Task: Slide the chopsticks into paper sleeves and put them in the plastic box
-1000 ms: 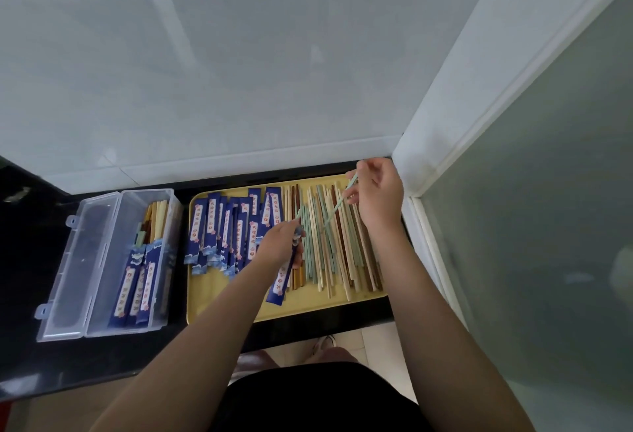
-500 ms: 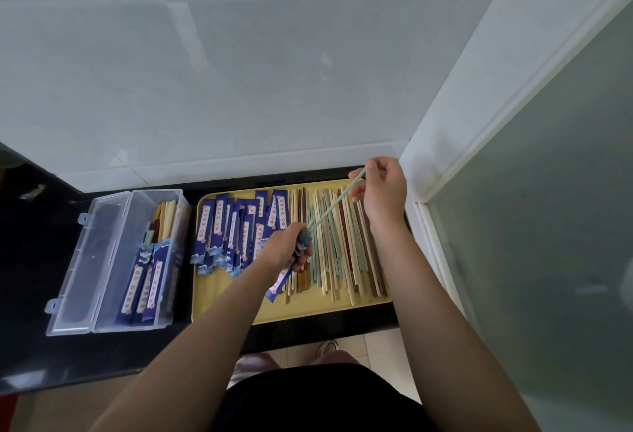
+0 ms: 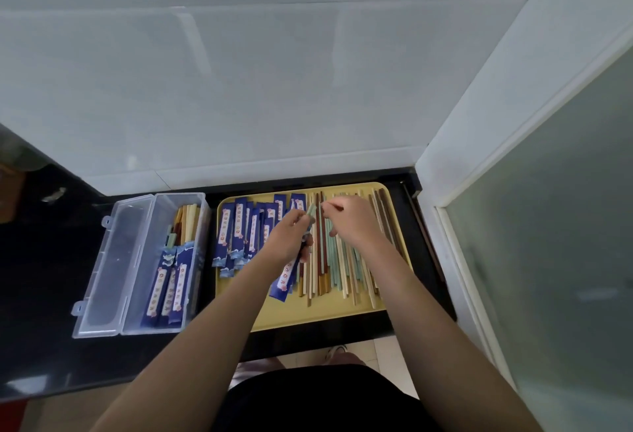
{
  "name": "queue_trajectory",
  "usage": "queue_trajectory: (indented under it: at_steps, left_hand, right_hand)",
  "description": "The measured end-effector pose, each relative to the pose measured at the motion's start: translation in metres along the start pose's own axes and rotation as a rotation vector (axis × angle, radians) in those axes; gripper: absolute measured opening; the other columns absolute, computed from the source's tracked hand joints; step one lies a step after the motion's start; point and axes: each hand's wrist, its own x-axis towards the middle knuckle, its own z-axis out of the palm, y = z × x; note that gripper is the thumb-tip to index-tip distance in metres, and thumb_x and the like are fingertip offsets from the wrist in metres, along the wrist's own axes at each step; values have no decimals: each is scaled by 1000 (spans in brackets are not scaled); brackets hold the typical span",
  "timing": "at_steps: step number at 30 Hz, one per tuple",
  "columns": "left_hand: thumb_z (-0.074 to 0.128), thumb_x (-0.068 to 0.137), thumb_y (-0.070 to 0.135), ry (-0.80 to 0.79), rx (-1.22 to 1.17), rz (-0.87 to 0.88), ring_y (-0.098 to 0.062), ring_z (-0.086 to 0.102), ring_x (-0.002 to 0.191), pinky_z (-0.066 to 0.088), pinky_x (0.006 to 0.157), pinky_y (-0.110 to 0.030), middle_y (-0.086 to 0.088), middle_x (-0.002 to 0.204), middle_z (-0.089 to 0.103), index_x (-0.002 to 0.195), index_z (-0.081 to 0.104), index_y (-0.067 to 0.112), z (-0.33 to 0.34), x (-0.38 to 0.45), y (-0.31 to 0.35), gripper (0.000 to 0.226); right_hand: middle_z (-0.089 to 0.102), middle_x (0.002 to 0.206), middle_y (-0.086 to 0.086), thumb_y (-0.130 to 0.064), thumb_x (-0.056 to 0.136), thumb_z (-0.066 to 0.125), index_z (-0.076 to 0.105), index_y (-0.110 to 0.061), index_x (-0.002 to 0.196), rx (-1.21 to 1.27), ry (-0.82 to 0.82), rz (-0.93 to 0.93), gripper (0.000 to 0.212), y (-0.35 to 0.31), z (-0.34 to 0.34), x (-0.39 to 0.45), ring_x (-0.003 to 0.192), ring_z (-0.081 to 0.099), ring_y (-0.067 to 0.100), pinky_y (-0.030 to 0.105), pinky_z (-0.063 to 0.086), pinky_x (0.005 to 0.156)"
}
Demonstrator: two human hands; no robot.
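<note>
Chopstick sleeving, yellow tray (image 3: 236,311) on black counter (image 3: 41,281).
Left hand (image 3: 291,236) grips 1 blue paper sleeve (image 3: 284,282) holding a green chopstick (image 3: 311,209); right hand (image 3: 352,222), fingers curled, grip unclear, rests on loose chopsticks (image 3: 342,270). Plastic box (image 3: 113,267) with sleeved pairs at 9 o'clock of tray.

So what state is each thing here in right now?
Plastic box: lid open, a few sleeved chopsticks inside.
Yellow tray: holds loose chopsticks and empty sleeves.
Left hand: grips a blue sleeve with a green chopstick almost in.
Right hand: fingers curled over the loose chopsticks.
</note>
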Motion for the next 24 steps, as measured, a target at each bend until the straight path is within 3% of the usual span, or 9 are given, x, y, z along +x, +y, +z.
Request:
queue_trajectory:
  at_steps: [2, 4, 9, 13, 15, 17, 20, 22, 24]
  left_hand:
    - [41, 107, 28, 24, 37, 24, -15, 58, 60, 52, 52, -22, -10, 84, 61, 114, 55, 15, -13, -1, -2, 21]
    - [46, 106, 26, 86, 63, 39, -17, 65, 64, 57, 58, -26, -11, 89, 65, 114, 56, 14, -31, -2, -6, 18]
    - [43, 106, 22, 361, 96, 12, -16, 64, 59, 58, 57, -32, -7, 82, 66, 107, 55, 17, -91, -6, -19, 14]
    - [39, 104, 24, 609, 291, -54, -28, 69, 82, 59, 77, -45, -8, 96, 69, 106, 57, 22, -144, -9, -40, 18]
    - [39, 104, 22, 624, 362, -94, -32, 65, 102, 53, 85, -40, -12, 117, 66, 127, 56, 16, -163, -11, -48, 30]
    - [44, 102, 18, 548, 388, -122, -32, 57, 118, 50, 95, -43, -13, 134, 57, 144, 45, 12, -172, -11, -53, 42]
    - [54, 97, 18, 457, 372, -121, -31, 47, 129, 46, 105, -49, -12, 143, 47, 148, 36, 13, -177, -11, -62, 55]
    - [55, 96, 17, 488, 412, -112, -30, 38, 135, 40, 110, -49, -11, 146, 39, 148, 36, 13, -178, -10, -65, 56]
    - [53, 94, 16, 573, 470, -32, -26, 38, 132, 39, 108, -43, -8, 141, 42, 140, 45, 14, -177, -11, -65, 47]
  right_hand:
    - [66, 89, -7, -31, 106, 49, 63, -27, 100, 34, 9, 59, 16, -3, 7, 2, 77, 69, 12, 22, 53, 67]
    - [67, 90, -4, -31, 106, 48, 64, -19, 97, 7, -1, 106, 22, -7, 22, 6, 79, 69, 13, 24, 55, 69]
    - [68, 89, 10, -25, 105, 47, 65, -10, 92, -58, -138, 199, 27, -23, 68, 11, 82, 69, 23, 37, 57, 76]
    - [55, 71, 11, -18, 102, 47, 56, -8, 74, -170, -192, 218, 31, -37, 107, 14, 60, 56, 22, 38, 51, 63]
    - [54, 72, 10, -21, 101, 51, 58, -8, 80, -191, -216, 238, 26, -44, 126, 15, 60, 53, 22, 40, 51, 64]
    - [58, 81, 6, -32, 101, 58, 59, -7, 100, -223, -214, 276, 25, -49, 140, 14, 68, 57, 21, 36, 45, 65]
    - [65, 108, 7, -45, 94, 67, 45, -5, 134, -300, -208, 316, 60, -53, 158, 10, 97, 67, 26, 33, 44, 69]
    - [63, 107, 5, -48, 91, 71, 44, -8, 132, -336, -206, 331, 63, -56, 166, 6, 99, 66, 25, 31, 42, 67]
    - [55, 87, -3, -48, 92, 70, 48, -12, 117, -356, -202, 358, 49, -56, 170, 5, 75, 60, 16, 29, 40, 59]
